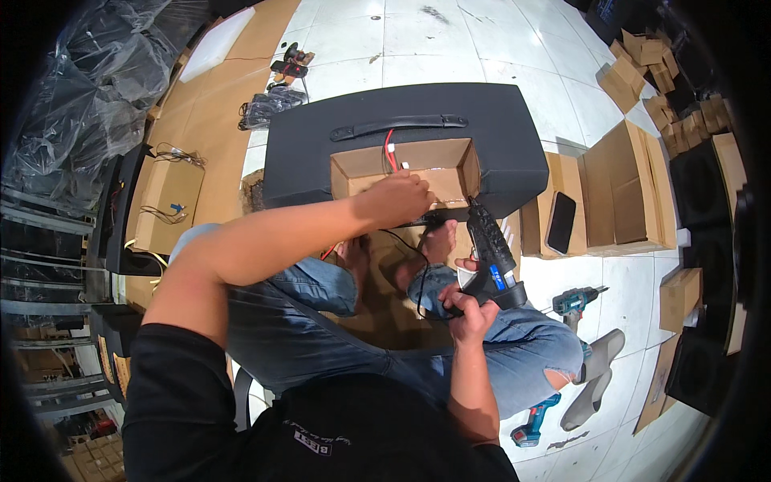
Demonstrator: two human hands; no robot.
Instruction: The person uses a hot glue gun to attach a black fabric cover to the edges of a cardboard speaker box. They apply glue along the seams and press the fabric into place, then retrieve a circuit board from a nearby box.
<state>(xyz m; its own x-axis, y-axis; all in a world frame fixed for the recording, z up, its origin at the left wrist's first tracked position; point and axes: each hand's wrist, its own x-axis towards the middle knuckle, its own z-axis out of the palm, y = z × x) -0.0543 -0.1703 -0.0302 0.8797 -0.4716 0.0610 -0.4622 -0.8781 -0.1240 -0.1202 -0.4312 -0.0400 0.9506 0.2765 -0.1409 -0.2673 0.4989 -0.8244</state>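
I take the open cardboard box [405,165] as my landmark; it sits against the near face of a large black speaker cabinet [401,128] with a carry handle on top. My left hand [395,201] reaches across to the box's near edge, fingers curled down onto the cardboard rim; I cannot tell whether it grips anything. My right hand [470,309] is below and to the right of the box, closed around the grip of a black glue gun [491,255] whose nozzle points up at the box's near right corner. A red wire [389,149] hangs inside the box. Right of the box, a dark phone [560,222] lies on flat cartons. Further down to the right, two teal cordless drills [574,304] rest on the tiled floor [450,40].
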